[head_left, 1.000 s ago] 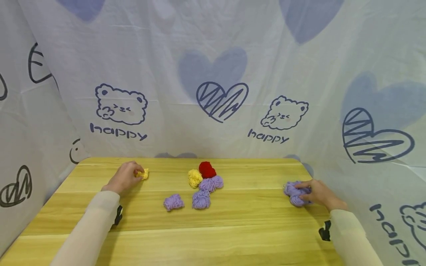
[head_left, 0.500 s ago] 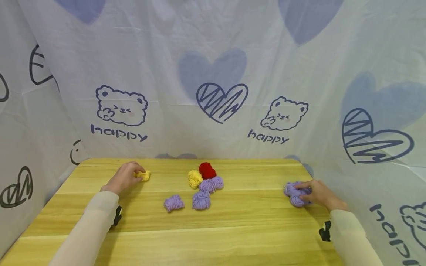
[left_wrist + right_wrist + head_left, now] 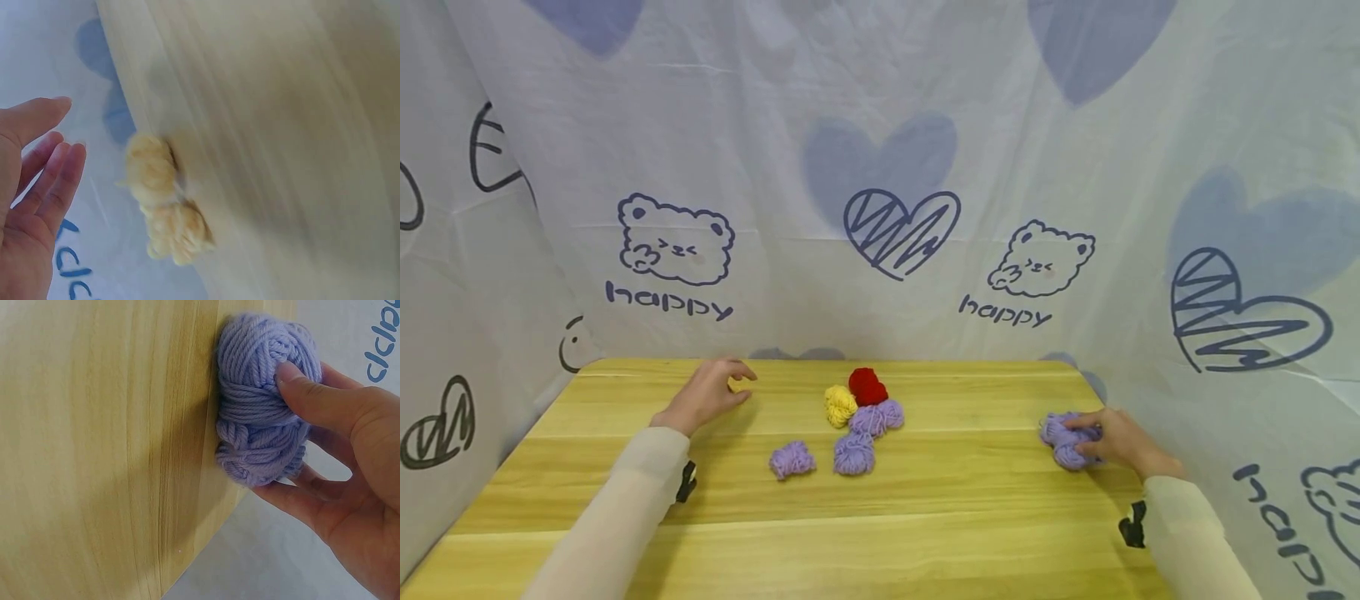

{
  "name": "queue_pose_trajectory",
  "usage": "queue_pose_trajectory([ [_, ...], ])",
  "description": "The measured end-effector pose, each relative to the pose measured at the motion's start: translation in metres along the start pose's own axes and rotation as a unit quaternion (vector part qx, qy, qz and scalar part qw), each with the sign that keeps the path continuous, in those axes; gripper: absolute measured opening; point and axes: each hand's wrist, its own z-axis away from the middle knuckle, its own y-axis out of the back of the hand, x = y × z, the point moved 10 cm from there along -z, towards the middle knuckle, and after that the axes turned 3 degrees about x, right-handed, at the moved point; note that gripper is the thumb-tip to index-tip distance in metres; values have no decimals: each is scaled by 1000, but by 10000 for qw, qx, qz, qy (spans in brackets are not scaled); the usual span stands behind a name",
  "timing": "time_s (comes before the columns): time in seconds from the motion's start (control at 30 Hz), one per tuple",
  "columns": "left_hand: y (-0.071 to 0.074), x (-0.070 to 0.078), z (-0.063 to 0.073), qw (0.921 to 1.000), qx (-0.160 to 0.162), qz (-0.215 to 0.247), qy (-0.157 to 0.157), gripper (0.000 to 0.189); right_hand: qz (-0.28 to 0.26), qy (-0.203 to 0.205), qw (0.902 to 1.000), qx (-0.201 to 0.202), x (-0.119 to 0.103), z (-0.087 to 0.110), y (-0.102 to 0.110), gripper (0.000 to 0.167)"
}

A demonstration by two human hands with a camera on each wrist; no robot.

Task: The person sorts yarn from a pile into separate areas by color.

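My left hand (image 3: 706, 393) hovers near the table's back left, thumb and fingers spread apart with nothing between them. A bundle of yellow yarn (image 3: 151, 170), pinched in at its middle, lies on the table just beyond the fingertips in the left wrist view; in the head view the hand mostly hides it. At the right side of the table, my right hand (image 3: 1122, 440) grips a light purple ball of yarn (image 3: 262, 403), thumb on top and fingers round its far side. That yarn sits at the table surface.
Mid-table is a touching cluster: a red yarn ball (image 3: 868, 387), a yellow one (image 3: 839, 406) and purple yarn (image 3: 854, 452). A smaller purple bundle (image 3: 792, 459) lies apart to its left. Printed cloth (image 3: 790, 308) hangs behind and beside the wooden table (image 3: 880, 542).
My left hand has let go of the yellow yarn, its fingers spreading as it moved right and slightly up. My right hand and its purple yarn have stayed in place.
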Motion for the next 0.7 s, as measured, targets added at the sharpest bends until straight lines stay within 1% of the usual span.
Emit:
queue_pose_trajectory([
  [0.17, -8, 16, -9, 9997, -54, 214, -57, 22, -43, -58, 10000, -24, 2, 0, -2, 36],
  [0.27, -15, 26, -13, 9994, -103, 307, -100, 23, -28, 19, 10000, 6, 1, 0, -2, 36],
  [0.5, -40, 51, -21, 9981, -321, 403, -331, 26, -17, -1, 10000, -3, 0, 1, -1, 36],
  [0.7, -62, 68, -26, 9964, -551, 493, -422, 28, -43, -9, 10000, -42, 1, 0, -3, 37],
])
